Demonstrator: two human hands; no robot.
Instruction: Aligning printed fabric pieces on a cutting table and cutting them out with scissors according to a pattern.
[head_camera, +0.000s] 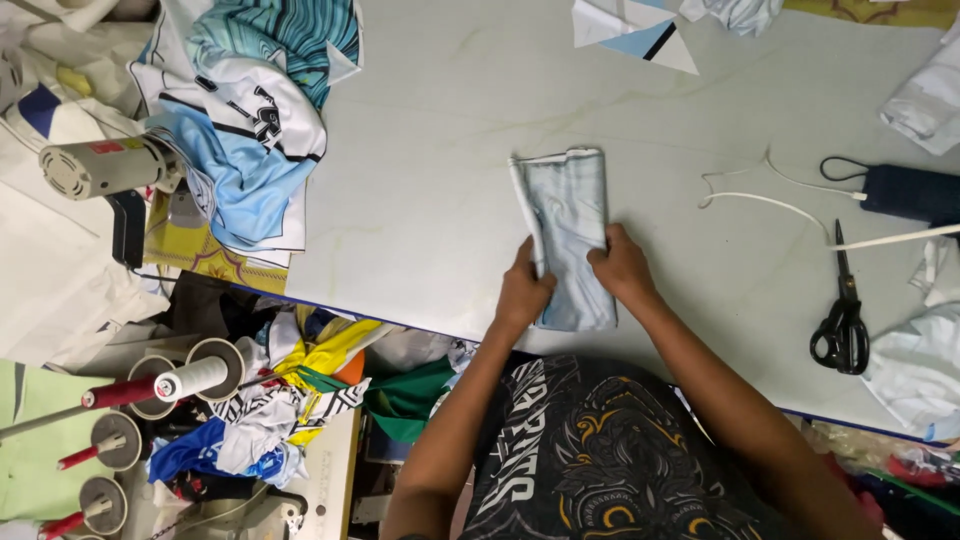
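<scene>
A folded piece of pale blue-grey fabric (572, 215) lies on the light table (430, 170), long side pointing away from me. My left hand (524, 290) grips its near left edge. My right hand (622, 268) presses on its near right side, fingers curled over the cloth. Both hands hold the fabric flat near the table's front edge.
Black scissors (843, 325) lie to the right, beside a white cord (770, 200) and a dark pouch (910, 193). A heap of printed blue-and-white garments (245, 130) sits at the left. Thread spools (195, 378) and fabric scraps (300, 400) are below the table's left edge.
</scene>
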